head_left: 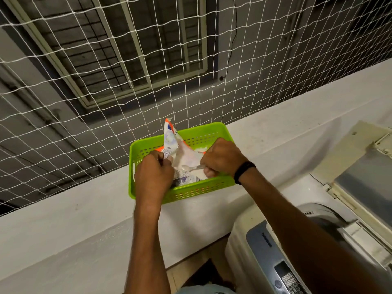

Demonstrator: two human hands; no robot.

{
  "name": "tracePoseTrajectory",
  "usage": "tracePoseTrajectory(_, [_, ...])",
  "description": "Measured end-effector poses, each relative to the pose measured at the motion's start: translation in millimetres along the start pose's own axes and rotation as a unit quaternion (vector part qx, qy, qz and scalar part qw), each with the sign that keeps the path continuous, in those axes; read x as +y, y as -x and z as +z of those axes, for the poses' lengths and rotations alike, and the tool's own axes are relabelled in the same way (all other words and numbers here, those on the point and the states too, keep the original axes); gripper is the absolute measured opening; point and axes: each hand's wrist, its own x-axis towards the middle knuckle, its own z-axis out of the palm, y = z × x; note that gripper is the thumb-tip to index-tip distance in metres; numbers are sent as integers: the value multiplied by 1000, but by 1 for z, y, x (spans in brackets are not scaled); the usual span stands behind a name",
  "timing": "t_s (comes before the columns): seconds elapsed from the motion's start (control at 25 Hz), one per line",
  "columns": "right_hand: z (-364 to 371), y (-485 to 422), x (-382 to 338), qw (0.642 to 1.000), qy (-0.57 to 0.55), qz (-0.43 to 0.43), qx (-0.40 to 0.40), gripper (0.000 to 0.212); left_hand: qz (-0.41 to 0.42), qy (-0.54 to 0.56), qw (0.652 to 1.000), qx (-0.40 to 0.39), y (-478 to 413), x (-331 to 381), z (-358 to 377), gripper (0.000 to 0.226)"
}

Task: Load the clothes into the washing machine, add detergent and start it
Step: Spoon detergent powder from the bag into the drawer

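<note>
A green basket with little holes in its sides sits on a white ledge. It is at the far edge of the ledge, right by a white net that hangs behind it.

A white detergent packet with orange edges stands inside the basket. Its top is torn open, and 1 pointed corner sticks up above the far rim.

The person has 2 hands in the basket. The left hand is at the left side of the packet. Its grip is closed, and the fingers pinch the packet's torn edge. The right hand is at the right side of the packet. Its grip is closed around the handle of a small pale spoon. The round end of the spoon points left and lies in the open mouth of the packet. You cannot tell if there is powder in the spoon. A black band is around the right wrist.

The washing machine stands below the ledge, near its right end. Its lid is lifted open and leans back. A grey panel with buttons runs along the front of the machine's top. The right arm covers part of the machine's opening, so what is inside does not show.
</note>
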Motion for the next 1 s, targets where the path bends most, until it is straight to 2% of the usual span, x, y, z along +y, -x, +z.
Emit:
tracePoseTrajectory(0.2, [0, -2, -2, 972, -210, 52, -86, 32, 3, 51, 999, -1, -1, -5, 2, 21])
tracePoseTrajectory(0.32, [-1, 2, -2, 961, -269, 53, -42, 22, 0, 46, 999, 1, 0, -3, 0, 16])
tracePoseTrajectory(0.48, [-5, 9, 6, 960, -272, 57, 44, 10, -8, 11, 1000, 13, 4, 1, -2, 8])
tracePoseTrajectory(0.6, [-11, 9, 13, 922, -381, 46, 52, 8, -5, -8, 1000, 11, 7, 4, -2, 17])
tracePoseTrajectory(0.72, [-19, 15, 19, 927, -363, 32, 91, 26, -3, 20, 1000, 17, 8, 7, 1, 32])
tracePoseTrajectory(0.8, [-23, 20, 24, 929, -349, 29, 116, 28, 2, 58, 998, 35, 9, 11, 3, 39])
tracePoseTrajectory(1.0, [-26, 27, 29, 960, -226, -9, 165, 25, 25, 133, 985, 104, 23, 29, 1, 45])
